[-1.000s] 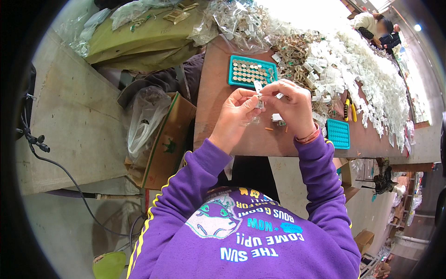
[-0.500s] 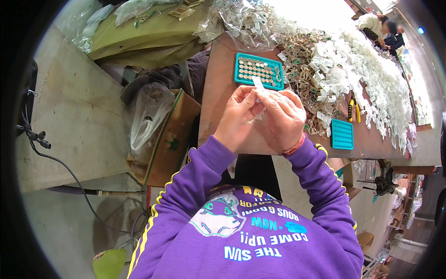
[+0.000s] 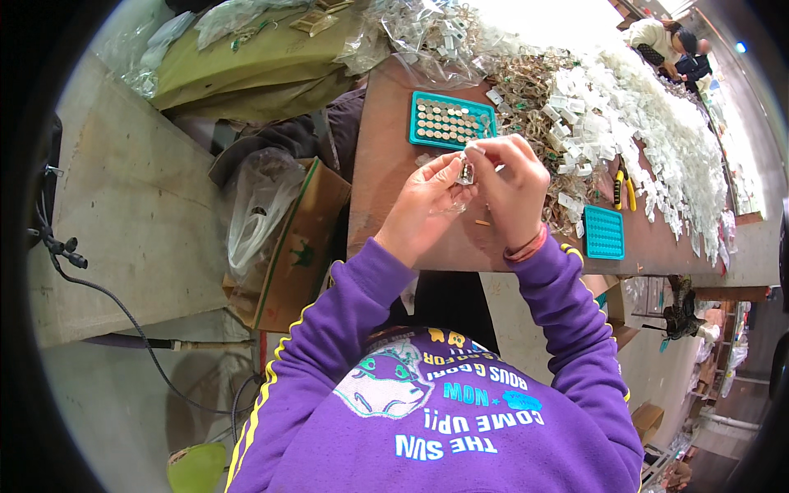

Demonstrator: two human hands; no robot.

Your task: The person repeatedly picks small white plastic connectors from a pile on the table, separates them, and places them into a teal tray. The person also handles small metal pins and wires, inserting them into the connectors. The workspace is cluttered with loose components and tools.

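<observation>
Over the near part of the brown table (image 3: 386, 107), my left hand (image 3: 421, 209) pinches a small clear plastic piece (image 3: 466, 173) with something dark and shiny inside. Clear film hangs by its fingers. My right hand (image 3: 519, 185) is just right of it, thumb and forefinger closed at the piece's top edge; whatever they grip is too small to make out. Beyond both hands lies a teal tray (image 3: 413, 123) with rows of round silvery discs, its near right corner partly covered by my fingers.
A big heap of clear and white plastic pieces (image 3: 608, 107) spreads along the right of the table. Yellow-and-black pliers (image 3: 620, 189) lie beside a second teal tray (image 3: 604, 232). To the left stands a cardboard box (image 3: 300, 246) with a plastic bag. Two people work far right.
My right hand has shifted up and its fingers have drawn away from my left. The white tag between them no longer shows; the clear piece with its dark inside now does.
</observation>
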